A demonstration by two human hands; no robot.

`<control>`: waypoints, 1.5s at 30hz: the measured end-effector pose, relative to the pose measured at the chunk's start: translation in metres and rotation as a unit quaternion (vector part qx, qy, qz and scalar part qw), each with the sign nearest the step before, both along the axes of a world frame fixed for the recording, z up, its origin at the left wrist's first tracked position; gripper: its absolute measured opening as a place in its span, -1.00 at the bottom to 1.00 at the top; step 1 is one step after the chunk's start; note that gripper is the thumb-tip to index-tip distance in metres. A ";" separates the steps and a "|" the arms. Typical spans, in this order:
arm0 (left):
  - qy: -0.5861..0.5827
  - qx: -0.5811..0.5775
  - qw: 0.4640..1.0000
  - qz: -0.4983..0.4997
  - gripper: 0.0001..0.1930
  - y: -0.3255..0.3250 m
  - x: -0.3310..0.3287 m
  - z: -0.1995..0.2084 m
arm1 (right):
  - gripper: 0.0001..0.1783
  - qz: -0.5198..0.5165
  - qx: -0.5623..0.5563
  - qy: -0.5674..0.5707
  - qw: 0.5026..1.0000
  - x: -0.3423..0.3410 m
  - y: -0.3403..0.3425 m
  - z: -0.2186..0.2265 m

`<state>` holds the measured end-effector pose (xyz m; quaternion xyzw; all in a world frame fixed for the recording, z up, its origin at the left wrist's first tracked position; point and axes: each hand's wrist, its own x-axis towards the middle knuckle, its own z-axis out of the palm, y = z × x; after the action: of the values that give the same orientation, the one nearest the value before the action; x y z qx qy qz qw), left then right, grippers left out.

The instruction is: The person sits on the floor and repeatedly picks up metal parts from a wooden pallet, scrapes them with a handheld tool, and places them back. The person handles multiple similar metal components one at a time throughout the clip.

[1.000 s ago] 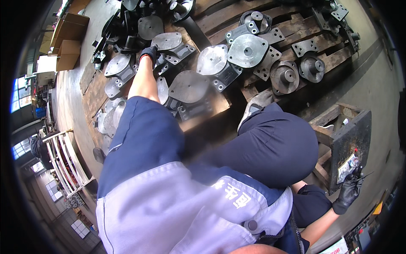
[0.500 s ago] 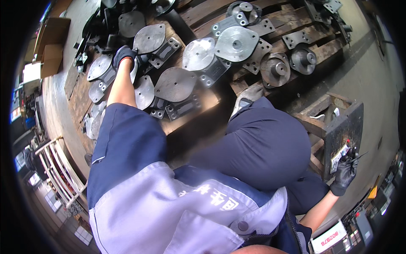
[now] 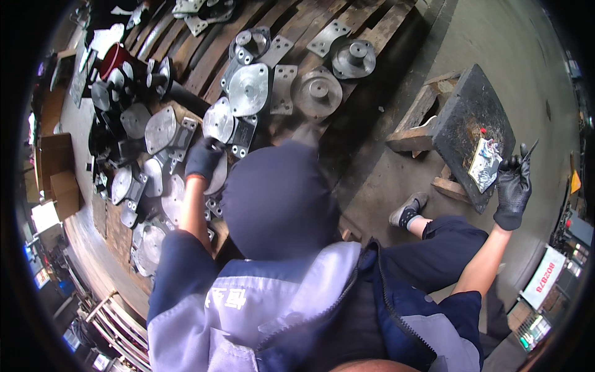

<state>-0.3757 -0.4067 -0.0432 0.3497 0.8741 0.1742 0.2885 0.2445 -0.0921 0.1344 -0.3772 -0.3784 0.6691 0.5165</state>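
Observation:
My left hand [image 3: 203, 160], in a dark glove, is over the metal parts with its fingers curled. It partly covers an oval metal flange [image 3: 218, 176], and what is in the fingers, if anything, is hidden. Nearby lie an oval flange [image 3: 161, 129] and a smaller bright flange [image 3: 218, 121]. Out to the right, my black-gloved right hand [image 3: 513, 191] grips a thin dark pointed stick [image 3: 532, 150], whose exact kind I cannot make out. Beside that hand, a smeared white pad [image 3: 485, 164] with blue-grey stains lies on a tilted dark board [image 3: 465, 118].
The flange parts rest on a wooden pallet [image 3: 204, 59], among drilled plates [image 3: 284, 90] and round hubs [image 3: 317, 92]. A wooden frame [image 3: 414, 127] supports the board. Cardboard boxes [image 3: 59, 158] stand at far left, and a pale metal rack [image 3: 118, 325] is at lower left.
My body and view have turned toward the board. The left hand has shifted across the parts to a nearer flange. The right hand still grips the stick, now raised beside the pad.

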 end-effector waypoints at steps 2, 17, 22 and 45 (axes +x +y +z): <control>0.007 -0.106 0.994 -0.024 -0.75 0.025 0.028 0.031 | -0.56 -0.040 -0.015 0.021 0.999 0.011 0.002 -0.012; 0.177 -0.087 0.875 -0.441 -0.81 0.244 0.101 0.074 | -0.61 -0.056 -0.031 0.133 0.989 0.047 0.005 -0.039; 0.095 0.108 0.885 -0.442 -0.80 0.263 0.159 0.029 | -0.55 -0.123 -0.076 0.113 0.983 0.052 0.006 -0.045; 0.235 0.088 0.960 -0.125 -0.77 0.411 -0.018 0.027 | -0.57 -0.136 -0.053 0.115 0.983 -0.002 0.028 -0.041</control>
<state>-0.3935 0.0046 -0.0165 0.5113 0.8478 0.1262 0.0621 0.2427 -0.0641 0.0936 -0.3723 -0.2255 0.6506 0.6223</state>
